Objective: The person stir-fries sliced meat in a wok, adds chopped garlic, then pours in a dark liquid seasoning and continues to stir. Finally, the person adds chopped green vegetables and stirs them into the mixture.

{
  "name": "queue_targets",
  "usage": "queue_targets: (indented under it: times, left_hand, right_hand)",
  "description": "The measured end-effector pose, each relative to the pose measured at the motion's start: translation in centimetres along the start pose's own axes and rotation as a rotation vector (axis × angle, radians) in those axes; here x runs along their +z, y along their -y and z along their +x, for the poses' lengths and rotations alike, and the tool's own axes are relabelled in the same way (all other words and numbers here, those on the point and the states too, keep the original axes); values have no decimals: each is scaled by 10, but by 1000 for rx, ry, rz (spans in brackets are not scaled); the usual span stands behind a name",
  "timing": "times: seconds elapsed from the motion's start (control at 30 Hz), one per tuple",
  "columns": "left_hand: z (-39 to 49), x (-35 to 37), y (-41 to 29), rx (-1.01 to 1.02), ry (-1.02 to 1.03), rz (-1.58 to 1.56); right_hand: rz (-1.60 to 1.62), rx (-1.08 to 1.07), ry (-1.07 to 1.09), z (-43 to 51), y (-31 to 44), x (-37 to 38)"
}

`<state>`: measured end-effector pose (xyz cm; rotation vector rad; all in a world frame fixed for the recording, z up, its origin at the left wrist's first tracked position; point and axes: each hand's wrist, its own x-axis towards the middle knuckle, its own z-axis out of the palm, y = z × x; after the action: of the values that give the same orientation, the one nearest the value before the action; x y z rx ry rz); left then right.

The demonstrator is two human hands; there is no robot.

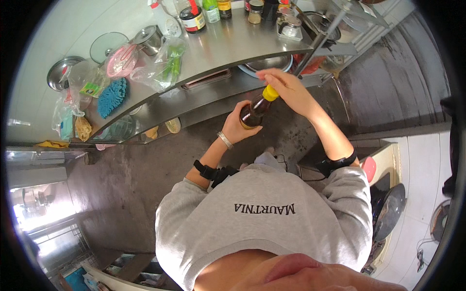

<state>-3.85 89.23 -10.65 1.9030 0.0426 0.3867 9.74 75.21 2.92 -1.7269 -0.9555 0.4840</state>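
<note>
My left hand (238,125) is wrapped around the body of a dark glass bottle (251,111), which leans with its neck toward the upper right. At the bottle's top sits a yellow cap (270,93). My right hand (287,89) is at this cap, its fingers bent over and past it; whether they grip it is hard to tell. The bottle is held in the air in front of a stainless steel counter (225,47).
On the counter stand a spray bottle (164,20), jars, a steel pot (148,39) and a tray with shakers (290,29). Green vegetables in a plastic bag (173,62) and a blue microfibre mitt (112,97) lie leftward. A lower shelf (214,95) holds a basin (269,65).
</note>
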Motion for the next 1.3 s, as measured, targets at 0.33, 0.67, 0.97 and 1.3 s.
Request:
queue_targets:
  times: [0.33, 0.67, 0.97, 1.3]
  left_hand:
    - [166, -53, 60, 64, -253, 179]
    - [330, -89, 120, 35, -534, 241]
    - [269, -97, 120, -127, -625, 41]
    - [268, -100, 118, -203, -670, -84]
  right_hand:
    - [-748, -441, 190, 193, -16, -44]
    - [-766, -546, 213, 413, -73, -114]
    - [-811, -508, 180, 524, -144, -160]
    - [-933, -351, 140, 559, -158, -159]
